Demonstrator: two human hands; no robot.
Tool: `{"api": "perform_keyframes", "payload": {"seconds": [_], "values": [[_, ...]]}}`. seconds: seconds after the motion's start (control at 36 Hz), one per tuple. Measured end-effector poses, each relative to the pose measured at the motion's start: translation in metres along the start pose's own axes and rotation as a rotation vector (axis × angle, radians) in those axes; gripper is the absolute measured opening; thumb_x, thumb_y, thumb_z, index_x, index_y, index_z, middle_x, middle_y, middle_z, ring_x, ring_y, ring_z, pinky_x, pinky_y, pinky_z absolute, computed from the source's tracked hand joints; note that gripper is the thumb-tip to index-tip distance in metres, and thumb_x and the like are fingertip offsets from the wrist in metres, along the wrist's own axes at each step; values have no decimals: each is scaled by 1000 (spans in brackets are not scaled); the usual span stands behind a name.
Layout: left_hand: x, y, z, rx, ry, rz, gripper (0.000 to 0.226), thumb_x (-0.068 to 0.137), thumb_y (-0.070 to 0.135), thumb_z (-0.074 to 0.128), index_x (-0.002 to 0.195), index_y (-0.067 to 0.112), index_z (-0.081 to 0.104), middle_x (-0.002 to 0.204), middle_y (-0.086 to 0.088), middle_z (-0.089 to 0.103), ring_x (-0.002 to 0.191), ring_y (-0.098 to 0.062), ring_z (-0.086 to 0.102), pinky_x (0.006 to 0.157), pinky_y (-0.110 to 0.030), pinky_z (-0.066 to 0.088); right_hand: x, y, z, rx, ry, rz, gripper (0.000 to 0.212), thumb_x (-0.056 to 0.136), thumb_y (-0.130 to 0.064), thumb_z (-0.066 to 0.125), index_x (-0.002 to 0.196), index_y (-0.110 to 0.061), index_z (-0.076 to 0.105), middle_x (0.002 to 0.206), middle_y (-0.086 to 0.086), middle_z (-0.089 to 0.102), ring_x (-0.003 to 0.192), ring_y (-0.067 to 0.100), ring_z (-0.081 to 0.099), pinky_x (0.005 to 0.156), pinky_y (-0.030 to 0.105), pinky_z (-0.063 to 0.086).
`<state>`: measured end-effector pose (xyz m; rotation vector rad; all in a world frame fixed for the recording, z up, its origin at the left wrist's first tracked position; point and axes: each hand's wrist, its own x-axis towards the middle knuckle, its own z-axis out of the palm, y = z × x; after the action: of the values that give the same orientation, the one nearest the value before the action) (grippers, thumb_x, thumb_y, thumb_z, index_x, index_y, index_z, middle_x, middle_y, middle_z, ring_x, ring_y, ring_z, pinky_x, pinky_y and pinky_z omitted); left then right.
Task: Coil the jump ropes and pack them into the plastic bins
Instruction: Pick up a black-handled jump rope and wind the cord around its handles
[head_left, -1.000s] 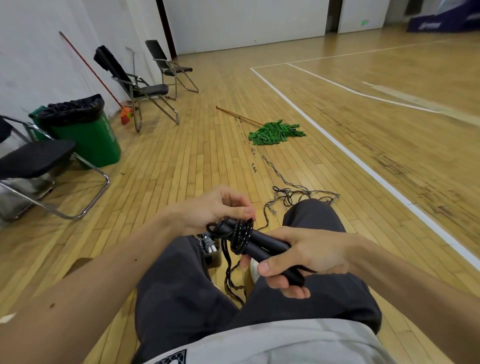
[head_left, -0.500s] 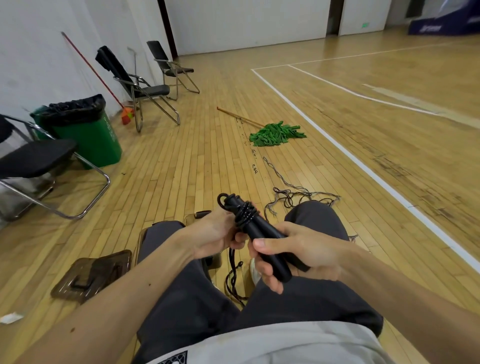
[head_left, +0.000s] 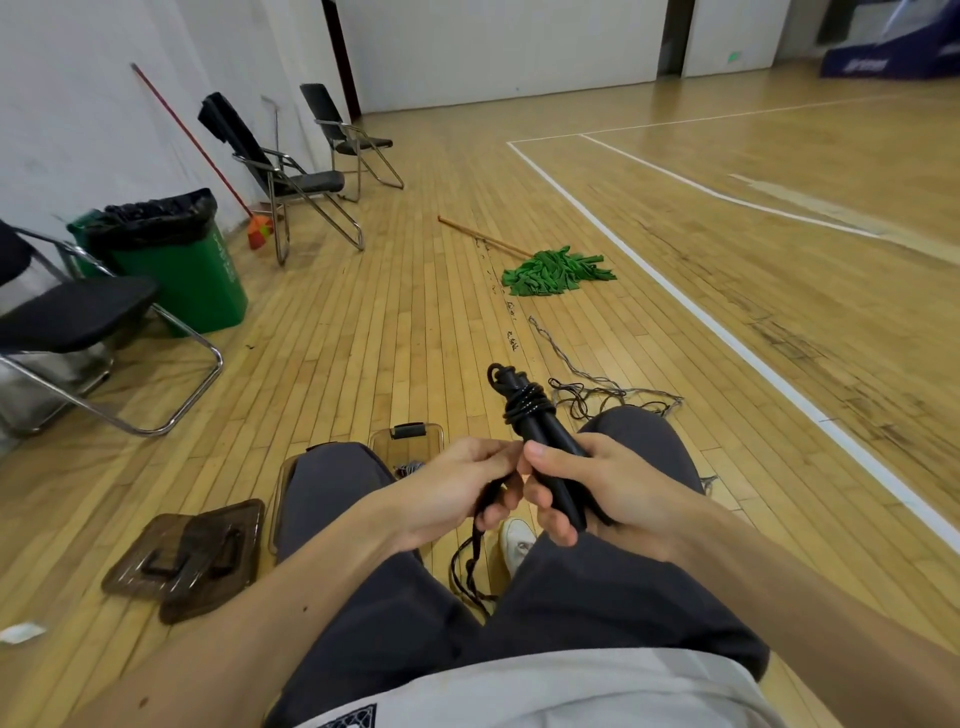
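- Closest in, the right hand (head_left: 597, 488) curls its fingers (head_left: 550, 514) round the jump rope (head_left: 540, 431)'s paired black handles. Cord is wound near their far tips.
- The left hand (head_left: 457, 488) pinches the slack cord (head_left: 467, 561), which hangs between the knees.
- A brown plastic bin (head_left: 410, 441) sits just beyond the left knee, with lids (head_left: 187, 556) to its left.
- The wooden floor (head_left: 395, 322) lies open far and right. Chairs (head_left: 78, 322) and a green trash can (head_left: 182, 275) line the left wall.

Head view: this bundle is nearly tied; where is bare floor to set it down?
Bare boards lie between the green trash bin and the plastic bin, beyond the brown lids; also right of the right knee to the white line. Crowded: tangled ropes ahead of that knee, dangling rope by the white shoe.
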<state>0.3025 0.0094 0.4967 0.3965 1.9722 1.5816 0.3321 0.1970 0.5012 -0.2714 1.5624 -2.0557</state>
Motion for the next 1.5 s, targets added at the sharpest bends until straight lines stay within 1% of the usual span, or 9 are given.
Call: {"api": "perform_keyframes", "payload": {"seconds": [0.17, 0.39, 0.47, 0.53, 0.83, 1.0, 1.28, 1.44, 1.5], "values": [[-3, 4, 0, 108, 6, -16, 33, 109, 29, 39, 106, 8, 65, 66, 0, 56, 53, -10, 47, 55, -25, 39, 5, 7, -7, -72, 74, -1, 23, 97, -26, 63, 96, -5, 55, 72, 8, 55, 54, 19, 51, 51, 27, 45], [-5, 3, -5, 298, 12, -72, 27, 105, 30, 50, 124, 15, 63, 64, 4, 55, 55, -10, 51, 60, -24, 46, 14, 17, -24, -229, 254, 11, 21, 99, -21, 63, 101, -1, 58, 70, 8, 57, 56, 19, 53, 50, 29, 46], [-6, 5, -1, 540, 65, -32, 26, 105, 31, 49, 119, 13, 61, 63, 2, 57, 53, -12, 52, 58, -35, 50, 19, 20, -31, -295, 304, 50, 23, 98, -21, 65, 107, -1, 57, 70, 7, 59, 57, 18, 54, 50, 29, 46], [-7, 9, 3, 808, 108, 31, 27, 105, 33, 48, 109, 11, 63, 76, -8, 67, 64, -20, 61, 70, -47, 54, 21, 20, -32, -324, 305, 67, 26, 98, -21, 66, 111, -1, 56, 71, 8, 59, 57, 18, 54, 50, 28, 47], [-11, 48, -4, 1482, 163, 158, 13, 104, 25, 48, 105, 21, 60, 75, 10, 45, 65, -7, 46, 61, -24, 38, 23, 6, -20, -537, 162, 176, 20, 100, -25, 64, 105, -7, 55, 70, 7, 60, 54, 17, 54, 51, 27, 49], [-13, 76, -13, 1487, 58, 260, 19, 98, 37, 60, 106, 21, 65, 83, 12, 51, 84, -9, 53, 73, -23, 42, 17, 1, -16, -607, 65, 310, 25, 99, -29, 66, 107, -9, 54, 66, 2, 60, 53, 17, 56, 53, 29, 51], [-5, 94, -14, 1257, -73, 317, 24, 84, 39, 76, 91, 17, 73, 74, 19, 60, 73, 1, 59, 72, -18, 49, 3, -13, 2, -710, -129, 358, 26, 99, -32, 66, 88, -10, 57, 67, 4, 59, 53, 18, 56, 56, 29, 52], [-2, 97, -14, 1047, -90, 266, 24, 72, 34, 88, 83, 16, 75, 71, 12, 67, 69, 3, 62, 63, -14, 48, -5, -15, 9, -738, -187, 324, 36, 101, -37, 61, 104, -1, 58, 66, 4, 58, 51, 18, 55, 53, 27, 51], [-2, 97, -14, 957, -82, 257, 25, 69, 31, 91, 80, 16, 75, 70, 6, 71, 68, -5, 66, 62, -22, 53, -8, -16, 11, -724, -209, 300, 35, 101, -40, 59, 98, -5, 56, 65, 5, 58, 50, 20, 55, 52, 27, 50]]}}
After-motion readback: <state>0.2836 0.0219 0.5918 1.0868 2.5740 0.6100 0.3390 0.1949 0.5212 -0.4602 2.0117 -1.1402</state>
